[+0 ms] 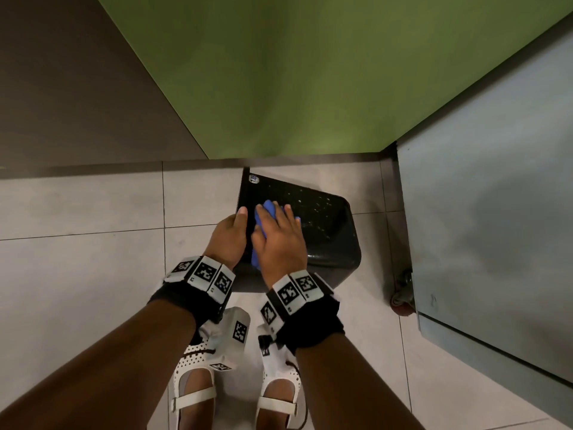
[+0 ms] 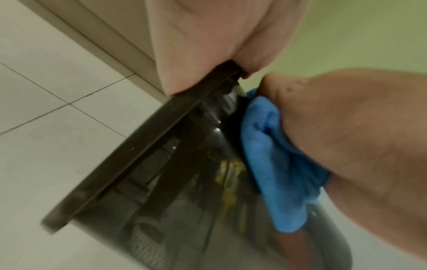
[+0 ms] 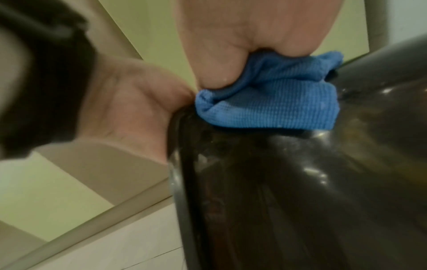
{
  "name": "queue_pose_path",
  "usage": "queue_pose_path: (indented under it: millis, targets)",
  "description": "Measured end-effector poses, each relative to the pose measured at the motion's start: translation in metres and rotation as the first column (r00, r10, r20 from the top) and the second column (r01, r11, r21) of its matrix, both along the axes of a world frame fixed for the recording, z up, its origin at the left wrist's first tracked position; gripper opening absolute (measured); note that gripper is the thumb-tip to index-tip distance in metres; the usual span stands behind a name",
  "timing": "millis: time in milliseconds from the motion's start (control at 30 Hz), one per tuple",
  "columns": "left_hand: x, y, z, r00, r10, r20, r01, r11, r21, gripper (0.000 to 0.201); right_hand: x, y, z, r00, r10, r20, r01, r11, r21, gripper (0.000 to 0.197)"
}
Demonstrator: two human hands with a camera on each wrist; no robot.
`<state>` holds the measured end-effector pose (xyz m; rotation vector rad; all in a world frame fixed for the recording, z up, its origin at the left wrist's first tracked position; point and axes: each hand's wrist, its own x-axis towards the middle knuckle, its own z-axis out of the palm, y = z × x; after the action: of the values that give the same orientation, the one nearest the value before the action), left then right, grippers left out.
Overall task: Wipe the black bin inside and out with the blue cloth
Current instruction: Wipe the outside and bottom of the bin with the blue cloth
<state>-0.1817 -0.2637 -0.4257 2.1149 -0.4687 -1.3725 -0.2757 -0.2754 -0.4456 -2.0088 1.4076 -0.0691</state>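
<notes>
While your right hand [image 1: 277,240] lies flat with its fingers spread and nearly straight, it presses the blue cloth [image 1: 262,223] against the outer wall of the black bin [image 1: 328,231]. The cloth is a soft, finely ribbed weave, bunched into folds under your palm; the right wrist view shows a doubled edge of it [image 3: 272,107] lying on the bin's curved side just beside the rim. Your left hand [image 1: 231,235] grips that rim, thumb on the outside and the other fingers hidden over the edge, so the bin is held tipped on its side with the rim turned to your left and the base toward your right. The bin is glossy hard plastic with rounded corners, tapering toward the base; its wall is speckled with pale flecks and carries a small round white sticker [image 1: 254,178] near the far corner. In the left wrist view the flat rim lip [image 2: 143,155] runs as a straight dark band, and the picture is blurred. The bin rests on a floor of large pale matt tiles [image 1: 86,262] with thin dark joints. Behind it rises a smooth green wall [image 1: 310,72]; to your right stands a grey cabinet [image 1: 490,212] on a castor [image 1: 401,301]. Below your wrists are your feet in white perforated sandals [image 1: 192,383].
</notes>
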Motion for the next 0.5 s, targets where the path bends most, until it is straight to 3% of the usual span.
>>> queue_pose_path:
  millis: [133,233,400,500]
  targets:
    - [0.003,0.011,-0.008,0.998,-0.012,0.058,0.011,1.0,0.025,0.05,-0.018,-0.023,-0.012,0.99,0.004,-0.143,0.013,0.993,0.116,0.045]
    - [0.005,0.016,-0.011,0.995,-0.046,0.092,0.045,0.999,0.016,0.05,-0.05,-0.053,-0.031,0.971,-0.083,-0.225,0.14,0.957,0.253,0.058]
    - [0.008,0.015,-0.016,0.986,-0.068,0.152,0.07,0.998,-0.007,0.047,-0.099,-0.062,-0.024,0.894,-0.293,-0.34,0.384,0.892,0.241,0.048]
    - [0.005,0.016,-0.017,0.989,-0.072,0.13,0.074,0.997,-0.011,0.046,-0.077,-0.035,-0.009,0.909,-0.216,-0.357,0.305,0.927,0.216,0.048]
